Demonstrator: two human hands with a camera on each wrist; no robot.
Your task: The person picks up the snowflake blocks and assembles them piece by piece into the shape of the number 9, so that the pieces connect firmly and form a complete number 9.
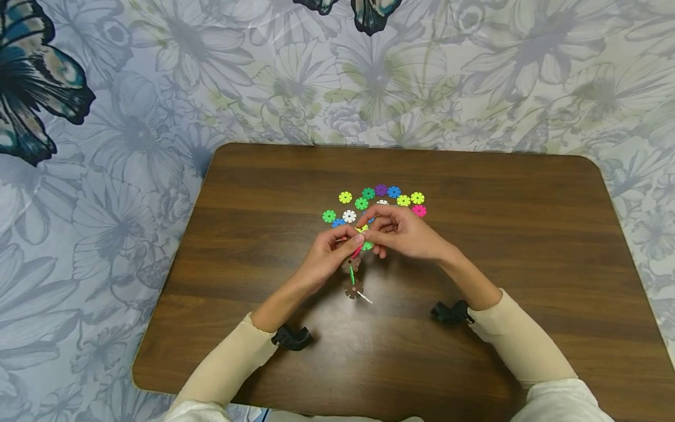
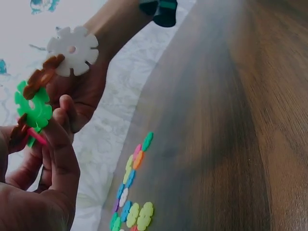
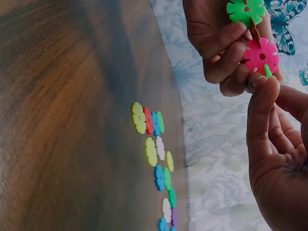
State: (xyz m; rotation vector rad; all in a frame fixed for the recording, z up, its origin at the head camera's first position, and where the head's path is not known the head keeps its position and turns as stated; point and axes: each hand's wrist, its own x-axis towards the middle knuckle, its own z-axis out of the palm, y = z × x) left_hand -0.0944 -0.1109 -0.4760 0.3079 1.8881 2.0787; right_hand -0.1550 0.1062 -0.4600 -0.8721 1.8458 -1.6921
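Observation:
Over the middle of the table, my left hand grips a short chain of slotted, flower-shaped plastic discs. In the left wrist view the chain includes a white disc, a brown disc and a green disc. A pink disc of the chain faces the right wrist view, close to the left fingers. My right hand pinches a small green disc, seen edge-on and touching the pink disc's rim. Fingers partly hide it, so how deep it sits in a slot cannot be told.
Loose discs in several colours lie flat beyond the hands, among them a yellow disc, a purple disc and a pink disc. They rest on a brown wooden table whose far edge meets a flower-patterned wall.

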